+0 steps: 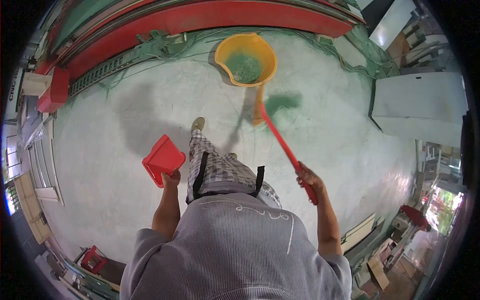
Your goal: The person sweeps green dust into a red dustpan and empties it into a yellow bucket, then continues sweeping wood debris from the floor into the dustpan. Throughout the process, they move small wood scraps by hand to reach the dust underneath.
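Note:
My left hand (171,178) is closed round the handle end of a red dustpan (164,156), held out over the floor to the left of my legs. In my right hand (309,180) is the red handle of a broom (282,142), its fingers wrapped round it. The broom slants away from me, and its orange-yellow bristle head (258,106) is beside a patch of green powder (282,102) on the floor. Just beyond the head stands a yellow bucket (271,54) with green powder and scraps at its bottom.
A long red machine beam (215,19) runs across the far side, with cables and a green cable chain (107,75) along its foot. To the right is a grey cabinet (420,102). A red stool (93,260) stands behind at the left. Green dust streaks the pale floor (100,170).

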{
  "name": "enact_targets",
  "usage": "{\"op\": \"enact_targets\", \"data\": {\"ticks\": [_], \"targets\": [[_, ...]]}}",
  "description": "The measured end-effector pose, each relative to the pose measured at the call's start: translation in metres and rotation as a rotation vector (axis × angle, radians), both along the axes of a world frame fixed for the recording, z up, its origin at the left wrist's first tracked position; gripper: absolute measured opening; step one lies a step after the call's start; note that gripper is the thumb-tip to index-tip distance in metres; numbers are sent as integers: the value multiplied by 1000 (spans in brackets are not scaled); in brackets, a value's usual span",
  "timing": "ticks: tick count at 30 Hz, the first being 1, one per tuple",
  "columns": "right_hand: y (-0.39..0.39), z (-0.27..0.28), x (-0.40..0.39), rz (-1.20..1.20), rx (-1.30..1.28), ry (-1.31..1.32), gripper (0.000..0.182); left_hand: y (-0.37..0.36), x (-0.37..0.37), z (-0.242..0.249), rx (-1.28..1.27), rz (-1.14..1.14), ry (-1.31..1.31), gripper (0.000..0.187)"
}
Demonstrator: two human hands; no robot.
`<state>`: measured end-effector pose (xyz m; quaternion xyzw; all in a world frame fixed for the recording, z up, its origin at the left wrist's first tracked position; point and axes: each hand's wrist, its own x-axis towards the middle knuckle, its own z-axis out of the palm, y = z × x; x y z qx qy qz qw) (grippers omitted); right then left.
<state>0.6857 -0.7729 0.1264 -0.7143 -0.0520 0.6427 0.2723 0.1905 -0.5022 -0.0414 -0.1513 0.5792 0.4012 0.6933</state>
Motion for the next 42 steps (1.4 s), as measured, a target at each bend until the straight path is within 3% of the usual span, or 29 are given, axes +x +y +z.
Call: {"op": "enact_targets", "data": {"ticks": [3, 5, 7, 9, 11, 14, 17, 19, 21, 22, 24, 25, 27, 28, 31, 34, 35, 37, 38, 39, 41, 42], "targets": [[-17, 12, -24, 29, -28, 111, 64, 14, 11, -10, -133, 45, 53, 28], [-28, 12, -25, 46, -71, 152, 61, 25, 24, -5, 76, -13, -76, 27], [-34, 7, -24, 66, -111, 199, 58, 42, 46, 5, 68, 7, -68, 27], [-42, -2, -13, 262, -206, 71, 57, 53, 56, 11, 60, 26, -46, 27], [-53, 4, 2, 23, -87, 104, 53, 61, 58, 5, 287, -139, -210, 29], [-34, 7, 30, 253, -177, -121, 36, 61, 73, 23, 295, -161, -203, 28], [-19, -9, 56, 264, -40, -304, 20, 58, 65, 0, 497, -328, -491, 33], [-5, -18, 71, 278, -97, -406, 28, 55, 67, 6, 374, -346, -253, 35], [9, -21, 82, 272, -101, -520, 32, 51, 53, -20, 376, -318, -423, 34], [14, -23, 83, 297, -124, -606, 37, 55, 62, -7, 383, -334, -423, 34], [12, -28, 89, 328, -81, -622, 42, 41, 60, 15, 112, -177, -116, 37], [10, -24, 87, 314, -31, -641, 41, 39, 55, 14, 112, -189, -101, 37], [9, 6, 70, 295, -50, -556, 49, 34, 48, 11, -4, -89, -3, 40], [-3, 4, 60, 277, -55, -531, 51, 29, 63, 53, 106, -144, -108, 40], [-37, 11, 13, 222, -73, -427, 55, 31, 26, -2, -124, -28, -5, 37], [-72, 15, -34, 151, -36, -198, 58, 36, 12, -14, -190, -54, 14, 36], [-81, 16, -41, 122, -19, -109, 58, 35, 12, -12, -189, -66, 22, 36], [-99, 5, -41, 126, -77, -27, 56, 34, 22, -4, 82, -334, 97, 36], [-103, -2, -40, 144, -135, 50, 55, 46, 8, -36, -77, -206, -19, 37], [-96, 7, -37, 277, -179, -21, 54, 54, 16, -26, -72, -225, -10, 37], [-94, 6, -26, 248, -206, -40, 52, 58, 50, 4, -184, -158, 25, 39], [-104, -11, -21, 169, -158, -59, 50, 58, 55, 3, 67, -353, -18, 41]]}}
